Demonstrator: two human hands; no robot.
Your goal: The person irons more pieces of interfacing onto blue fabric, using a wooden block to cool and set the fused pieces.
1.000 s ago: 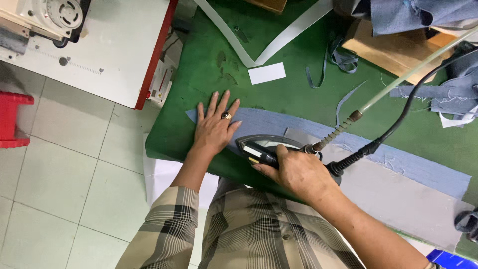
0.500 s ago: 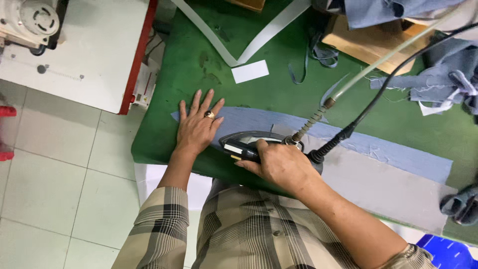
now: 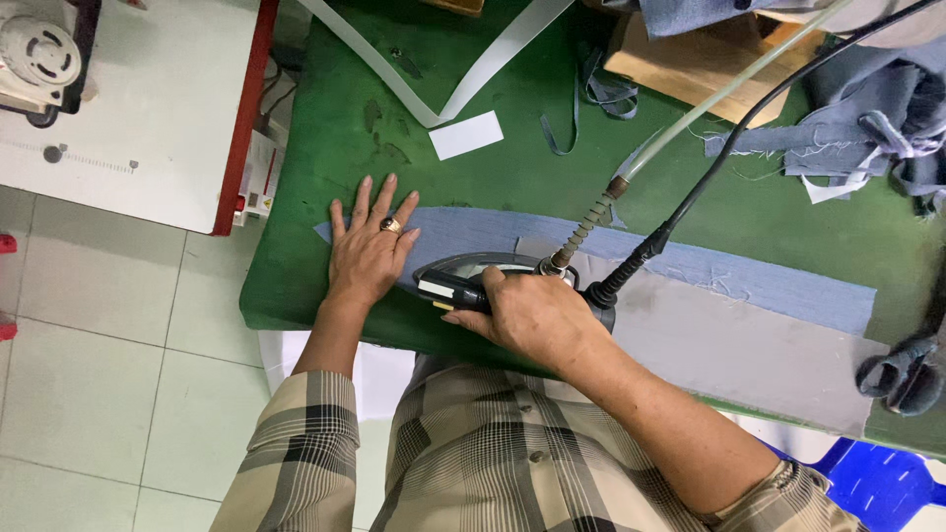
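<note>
Bare green table [image 3: 325, 167] left of white strip [image 3: 473, 69]; denim pile [image 3: 867, 108] crowds right.

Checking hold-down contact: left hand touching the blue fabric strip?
Touching. The head view shows the left hand flat, fingers spread, on the blue fabric strip's end.

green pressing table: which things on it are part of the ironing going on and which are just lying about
In use:
- iron, gripped by the right hand
- blue fabric strip, pinned flat by the left hand
- grey fabric piece
- steam hose and black cord

Lying about:
- white card
- white band
- denim scraps
</note>
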